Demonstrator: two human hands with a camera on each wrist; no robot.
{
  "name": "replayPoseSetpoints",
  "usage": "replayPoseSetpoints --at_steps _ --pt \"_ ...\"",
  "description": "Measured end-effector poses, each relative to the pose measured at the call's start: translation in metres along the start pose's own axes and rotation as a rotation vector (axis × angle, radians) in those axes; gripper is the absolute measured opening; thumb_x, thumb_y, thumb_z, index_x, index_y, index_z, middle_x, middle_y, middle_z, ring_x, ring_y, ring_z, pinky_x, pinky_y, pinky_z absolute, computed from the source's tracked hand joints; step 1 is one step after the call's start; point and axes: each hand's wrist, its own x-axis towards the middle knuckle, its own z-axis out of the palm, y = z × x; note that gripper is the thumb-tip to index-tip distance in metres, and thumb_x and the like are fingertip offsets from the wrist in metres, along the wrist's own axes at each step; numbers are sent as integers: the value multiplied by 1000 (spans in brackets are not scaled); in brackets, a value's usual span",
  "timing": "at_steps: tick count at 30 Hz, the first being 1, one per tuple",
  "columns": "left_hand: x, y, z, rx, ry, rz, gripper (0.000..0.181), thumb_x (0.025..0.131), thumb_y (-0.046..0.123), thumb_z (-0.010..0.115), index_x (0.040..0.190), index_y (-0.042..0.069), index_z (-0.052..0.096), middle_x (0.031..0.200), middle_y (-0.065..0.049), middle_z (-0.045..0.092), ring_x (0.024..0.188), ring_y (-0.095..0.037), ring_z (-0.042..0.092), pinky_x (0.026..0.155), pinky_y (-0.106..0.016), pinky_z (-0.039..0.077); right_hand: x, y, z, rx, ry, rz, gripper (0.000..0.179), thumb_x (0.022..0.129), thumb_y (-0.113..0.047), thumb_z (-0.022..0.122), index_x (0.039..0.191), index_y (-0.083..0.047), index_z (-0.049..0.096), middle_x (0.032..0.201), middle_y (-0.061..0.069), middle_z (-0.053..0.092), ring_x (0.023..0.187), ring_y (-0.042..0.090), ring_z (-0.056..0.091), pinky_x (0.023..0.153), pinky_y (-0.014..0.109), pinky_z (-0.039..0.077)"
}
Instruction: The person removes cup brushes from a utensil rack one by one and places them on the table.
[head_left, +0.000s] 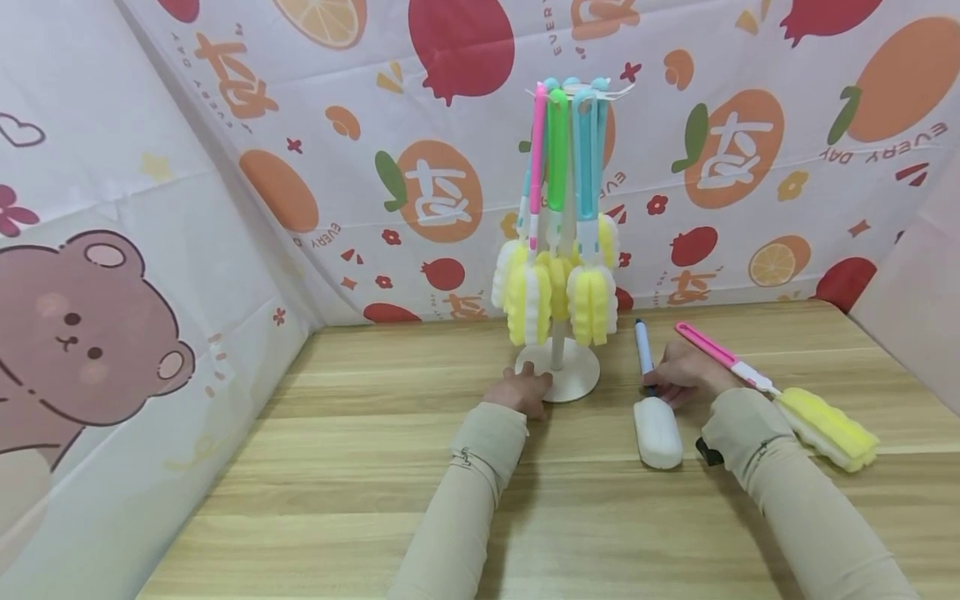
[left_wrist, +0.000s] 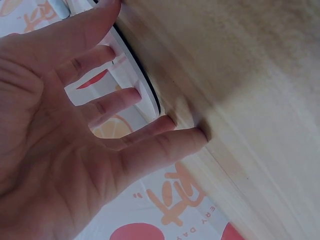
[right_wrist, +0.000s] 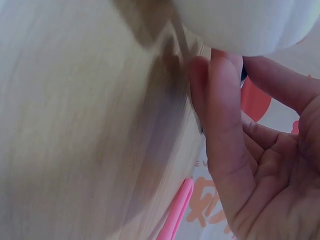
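Note:
My right hand (head_left: pixel 692 373) pinches the blue-and-dark handle of a sponge bottle brush (head_left: pixel 660 435) close to its white head. In the right wrist view that white sponge head (right_wrist: pixel 250 22) fills the top, with thumb and fingers on the handle just behind it. My left hand (head_left: pixel 522 392) reaches to the left edge of the white round base (head_left: pixel 579 377) of a rack. Its fingers are spread and lightly bent, with fingertips at the base's rim and the tabletop in the left wrist view. From the rack hang several brushes with yellow-and-white sponge heads (head_left: pixel 528 304).
Right of my right hand lies another brush with a pink handle (head_left: pixel 705 343) and a yellow-and-white sponge head (head_left: pixel 828 427). The wooden table (head_left: pixel 337 467) ends at a fruit-print cloth (head_left: pixel 322 200) behind and a bear-print cloth (head_left: pixel 225 333) at left.

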Motion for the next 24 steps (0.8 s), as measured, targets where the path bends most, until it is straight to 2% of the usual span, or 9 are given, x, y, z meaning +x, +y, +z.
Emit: replayPoseSetpoints --at_steps 13,21,24 --pt "-1 -1 -1 2 -4 -17 53 92 20 75 141 17 55 145 -14 45 115 -35 47 81 -49 53 -3 2 -4 21 26 -22 27 97 -16 70 79 6 68 61 4 64 51 9 60 52 23 54" --pt "-1 0 -1 0 1 -13 51 92 18 74 140 17 57 145 -14 45 115 -36 48 81 -48 53 -8 3 -9 56 23 -15 26 100 -15 65 87 7 68 66 5 67 53 9 60 54 23 53" --pt "-1 0 -1 4 2 -14 51 92 18 74 140 17 57 144 -14 45 114 -35 48 81 -48 53 -8 0 -11 57 24 -37 26 101 -15 63 89 8 67 67 6 67 54 9 61 54 23 53"
